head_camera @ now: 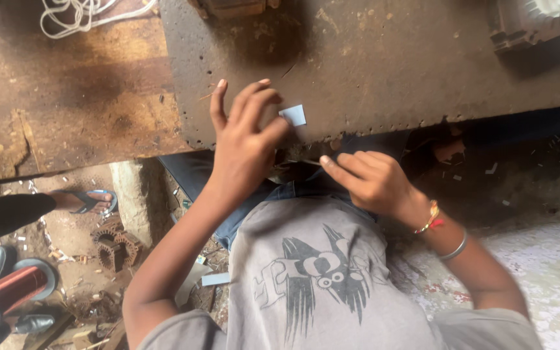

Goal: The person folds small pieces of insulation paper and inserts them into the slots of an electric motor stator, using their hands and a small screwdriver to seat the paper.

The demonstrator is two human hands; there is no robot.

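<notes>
Paper slip [293, 115] sits pinched in my left hand [244, 139] fingertips at the surface [371, 71] edge, while my right hand [367, 181], curled closed on something I can't make out, waits just below-right.

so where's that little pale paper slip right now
In the head view the pale paper slip sits near the front edge of the worn bench, pinched at the left hand's fingertips, just above the right hand.

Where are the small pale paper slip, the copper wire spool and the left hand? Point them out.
small pale paper slip [293, 115], head view, its middle.
copper wire spool [15, 285], head view, the wound copper.
left hand [244, 146], head view, back of the hand.
</notes>
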